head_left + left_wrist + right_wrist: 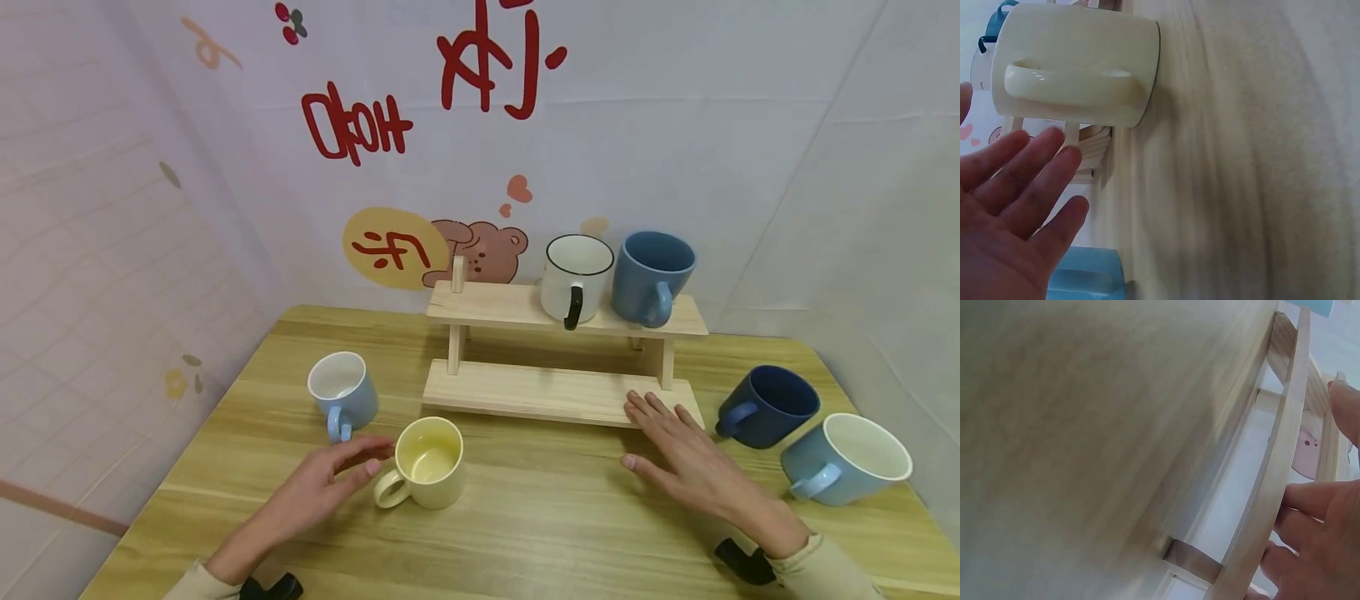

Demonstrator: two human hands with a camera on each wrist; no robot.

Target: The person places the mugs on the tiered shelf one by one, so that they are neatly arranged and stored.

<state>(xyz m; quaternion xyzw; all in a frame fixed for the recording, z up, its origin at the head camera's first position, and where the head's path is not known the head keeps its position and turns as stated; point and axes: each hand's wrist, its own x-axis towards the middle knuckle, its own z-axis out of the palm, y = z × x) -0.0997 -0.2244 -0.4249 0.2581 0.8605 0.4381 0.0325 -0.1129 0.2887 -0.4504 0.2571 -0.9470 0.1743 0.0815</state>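
Note:
A pale yellow mug [431, 463] stands upright on the table with its handle turned to the left. My left hand [326, 487] is beside that handle, fingers loosely extended and holding nothing; the left wrist view shows a gap between fingertips and mug. Behind the hand is a light blue mug [345, 392] with a white inside. My right hand [686, 458] rests its fingertips on the right end of the lower board of a wooden two-tier rack [525, 390]. In the right wrist view the fingers [1310, 500] lie against the board, partly hidden behind its edge.
On the rack's upper board stand a white mug [573, 279] with a black handle and a blue mug [648, 279]. To the right, a navy mug [768, 408] and a wide light blue cup [847, 462] stand on the table. A printed cloth [637, 150] hangs behind.

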